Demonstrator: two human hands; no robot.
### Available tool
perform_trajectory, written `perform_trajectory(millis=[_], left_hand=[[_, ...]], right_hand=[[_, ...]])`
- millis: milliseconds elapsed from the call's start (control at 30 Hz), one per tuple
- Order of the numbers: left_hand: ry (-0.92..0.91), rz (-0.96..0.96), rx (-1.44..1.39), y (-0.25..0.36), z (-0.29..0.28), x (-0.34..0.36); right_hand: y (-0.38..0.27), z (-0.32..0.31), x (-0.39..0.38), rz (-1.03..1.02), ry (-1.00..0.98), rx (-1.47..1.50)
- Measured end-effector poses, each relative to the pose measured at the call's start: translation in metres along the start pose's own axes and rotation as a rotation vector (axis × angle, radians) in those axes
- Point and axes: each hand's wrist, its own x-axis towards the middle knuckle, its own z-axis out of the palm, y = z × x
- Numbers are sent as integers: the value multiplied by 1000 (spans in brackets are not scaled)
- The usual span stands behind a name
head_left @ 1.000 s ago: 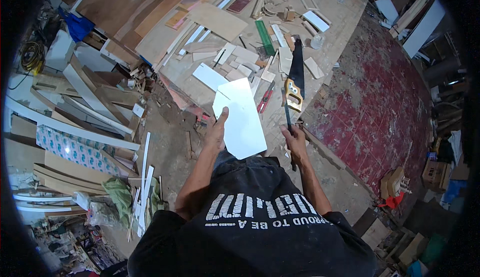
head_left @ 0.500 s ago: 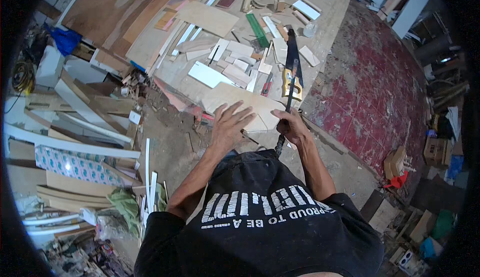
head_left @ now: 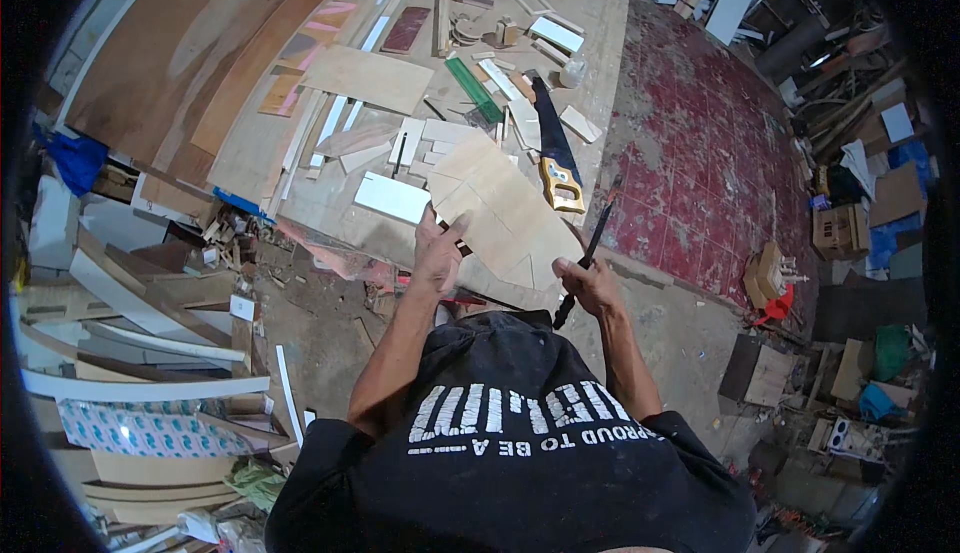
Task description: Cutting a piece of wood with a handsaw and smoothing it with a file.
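Observation:
My left hand [head_left: 440, 245] grips the left edge of an angular plywood board [head_left: 500, 218], thumb on its pale face, which bears pencil lines. My right hand [head_left: 585, 283] is closed round a long thin black tool [head_left: 600, 226], held upward at a slant with an orange-tipped end, and rests at the board's lower right corner. Just beyond the board lie a handsaw [head_left: 555, 143] with a yellow handle, a white panel [head_left: 390, 196] and several small wooden offcuts [head_left: 440, 131].
A worktable [head_left: 605, 53] carries strips, sheets and a green piece [head_left: 472, 88]. Large plywood sheets [head_left: 150, 63] stand at the upper left. Curved offcuts [head_left: 160, 336] crowd the left floor. A red tiled floor [head_left: 700, 153] spans the right, with cardboard boxes [head_left: 840, 233] along its far side.
The board has turned from white face up to wood face up and now slants. My left hand went from spread on it to gripping its edge. The black tool's top has tilted rightward.

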Motion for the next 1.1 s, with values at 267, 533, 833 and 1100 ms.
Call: perform_trajectory(millis=[267,533,833,1100], left_hand=[[-157,-46,47,21,-16,19],[-149,-84,256,2,-39,49],[-38,-86,357,-23,-43,62],[83,-28,156,-11,-3,36]], right_hand=[[22,23,-5,26,140,-169],[73,-21,-35,95,508,24],[126,-64,-8,202,534,-678],[145,-90,60,-103,300,-839]])
